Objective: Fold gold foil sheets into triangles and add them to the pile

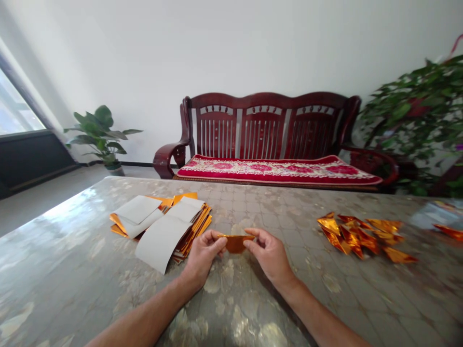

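Observation:
Between my two hands is a small folded piece of gold foil paper (236, 244), held just above the table. My left hand (204, 251) pinches its left end between thumb and fingers. At the right end, my right hand (269, 251) grips it the same way. A pile of foil paper sheets (193, 236), gold on one side and whitish on the other, lies just left of my left hand. Further right on the table sits a group of several folded gold foil pieces (356, 236).
The table (108, 294) has a glossy, flower-patterned cover. A clear plastic bag (434, 214) lies at its right edge. Behind stands a dark red wooden bench (264, 130) with a red floral cushion (278, 168). Leafy plants stand left (103, 130) and right (408, 106).

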The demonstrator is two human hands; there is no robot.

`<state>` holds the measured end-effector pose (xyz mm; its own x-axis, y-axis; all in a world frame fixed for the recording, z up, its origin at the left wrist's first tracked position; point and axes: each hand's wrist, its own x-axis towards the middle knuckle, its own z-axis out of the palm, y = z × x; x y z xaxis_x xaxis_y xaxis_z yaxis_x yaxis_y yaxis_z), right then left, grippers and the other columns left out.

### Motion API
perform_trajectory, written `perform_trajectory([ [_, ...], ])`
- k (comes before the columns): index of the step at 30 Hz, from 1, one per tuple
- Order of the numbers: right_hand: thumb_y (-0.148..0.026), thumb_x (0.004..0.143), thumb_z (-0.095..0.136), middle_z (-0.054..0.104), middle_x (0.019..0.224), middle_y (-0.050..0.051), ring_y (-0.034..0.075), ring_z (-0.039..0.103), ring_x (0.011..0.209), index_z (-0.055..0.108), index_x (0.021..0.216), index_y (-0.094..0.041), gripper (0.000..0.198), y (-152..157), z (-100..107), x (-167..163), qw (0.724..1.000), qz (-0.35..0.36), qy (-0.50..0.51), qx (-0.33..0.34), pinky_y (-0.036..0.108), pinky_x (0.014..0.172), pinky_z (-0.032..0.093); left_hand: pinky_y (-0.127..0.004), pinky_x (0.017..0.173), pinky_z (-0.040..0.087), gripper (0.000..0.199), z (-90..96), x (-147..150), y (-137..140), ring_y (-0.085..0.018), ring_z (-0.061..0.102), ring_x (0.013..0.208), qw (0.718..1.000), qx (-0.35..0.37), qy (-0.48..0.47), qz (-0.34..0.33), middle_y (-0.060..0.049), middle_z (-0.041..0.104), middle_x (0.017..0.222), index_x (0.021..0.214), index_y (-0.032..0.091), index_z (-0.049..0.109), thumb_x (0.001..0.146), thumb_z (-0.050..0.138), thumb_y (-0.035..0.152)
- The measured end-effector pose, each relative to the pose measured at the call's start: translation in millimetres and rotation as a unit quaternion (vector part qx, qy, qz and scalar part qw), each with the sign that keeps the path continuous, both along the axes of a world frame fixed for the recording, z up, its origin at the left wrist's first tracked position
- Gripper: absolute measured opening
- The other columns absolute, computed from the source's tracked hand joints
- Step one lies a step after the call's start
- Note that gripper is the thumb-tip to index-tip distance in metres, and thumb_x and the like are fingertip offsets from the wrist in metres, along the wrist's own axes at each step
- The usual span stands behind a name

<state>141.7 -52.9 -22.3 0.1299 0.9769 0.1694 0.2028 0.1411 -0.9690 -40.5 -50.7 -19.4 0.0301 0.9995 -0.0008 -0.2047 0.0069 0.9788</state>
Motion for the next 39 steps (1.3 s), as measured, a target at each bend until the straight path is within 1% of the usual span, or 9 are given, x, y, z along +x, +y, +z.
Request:
perform_trajectory([
  [3,-0.036,0.068,0.070,0.056,0.055,-0.005,0.013,0.053,0.053,0.072,0.100,-0.017,0.037,1,0,0,0.999,0.009,0.051,-0.010,0.026,0.054,0.043,-0.017,0.051,0.038,0.037,0.5,1,0,-0.007,0.049,0.049,1.000,-0.010,-0.009,-0.004,0.003,0.060,0.056,0.073,0.015,0.062,0.065,0.082,0.045],
  [10,-0.047,0.066,0.075,0.070,0.065,0.003,0.017,0.062,0.057,0.073,0.090,-0.017,0.038,0,2,-2,0.995,0.005,0.089,-0.038,0.029,0.055,0.051,-0.017,0.052,0.035,0.036,-1.3,-1,1,-0.006,0.046,0.050,1.000,0.003,-0.008,-0.011,0.004,0.057,0.056,0.073,0.015,0.060,0.068,0.080,0.043],
  [14,-0.039,0.071,0.070,0.071,0.068,0.003,0.017,0.062,0.060,0.075,0.086,-0.018,0.026,0,2,1,0.999,-0.002,0.030,-0.018,0.029,0.059,0.051,-0.018,0.052,0.034,0.035,-1.8,-2,1,-0.007,0.047,0.051,0.999,0.017,0.029,0.005,0.004,0.057,0.056,0.073,0.015,0.062,0.068,0.080,0.044],
  [18,-0.033,0.070,0.071,0.071,0.076,0.003,0.018,0.063,0.072,0.076,0.078,-0.021,0.015,1,8,7,0.998,-0.015,-0.038,0.057,0.029,0.068,0.049,-0.019,0.052,0.034,0.033,-1.2,-2,1,-0.008,0.047,0.051,0.997,0.024,0.061,0.028,0.004,0.058,0.056,0.071,0.015,0.063,0.067,0.079,0.044],
  [20,-0.038,0.074,0.069,0.070,0.077,0.003,0.018,0.062,0.072,0.077,0.082,-0.020,0.021,0,11,9,0.999,0.001,0.000,0.049,0.029,0.068,0.050,-0.019,0.052,0.034,0.034,-1.0,-2,1,-0.008,0.047,0.052,0.997,0.025,0.061,0.035,0.003,0.058,0.057,0.071,0.015,0.063,0.068,0.079,0.045],
  [23,-0.048,0.082,0.062,0.068,0.078,0.003,0.016,0.060,0.067,0.075,0.101,-0.018,0.038,-1,13,11,0.994,0.042,0.103,-0.014,0.029,0.064,0.050,-0.019,0.052,0.035,0.036,-0.8,-2,1,-0.008,0.046,0.051,0.998,0.013,0.048,0.028,0.003,0.058,0.057,0.072,0.015,0.063,0.069,0.078,0.047],
  [27,-0.046,0.080,0.067,0.068,0.084,0.002,0.015,0.062,0.071,0.072,0.108,-0.020,0.039,-1,12,11,0.979,0.080,0.180,-0.046,0.027,0.065,0.051,-0.018,0.052,0.034,0.039,-0.5,-1,2,-0.007,0.044,0.050,0.999,-0.007,0.026,0.022,0.004,0.057,0.056,0.074,0.014,0.063,0.067,0.079,0.049],
  [35,-0.047,0.073,0.075,0.070,0.096,0.004,0.018,0.062,0.081,0.078,0.094,-0.022,0.033,-2,16,14,0.982,0.117,0.149,-0.024,0.029,0.071,0.054,-0.017,0.051,0.033,0.042,4.3,1,2,-0.006,0.044,0.050,0.999,-0.021,0.021,0.029,0.003,0.056,0.055,0.071,0.013,0.063,0.063,0.080,0.051],
  [39,-0.047,0.072,0.077,0.069,0.094,0.004,0.018,0.062,0.084,0.078,0.096,-0.023,0.034,1,11,17,0.979,0.142,0.142,-0.018,0.030,0.074,0.056,-0.018,0.050,0.032,0.041,6.7,3,1,-0.006,0.043,0.049,0.998,-0.029,0.034,0.036,0.004,0.056,0.054,0.070,0.013,0.063,0.063,0.079,0.050],
])
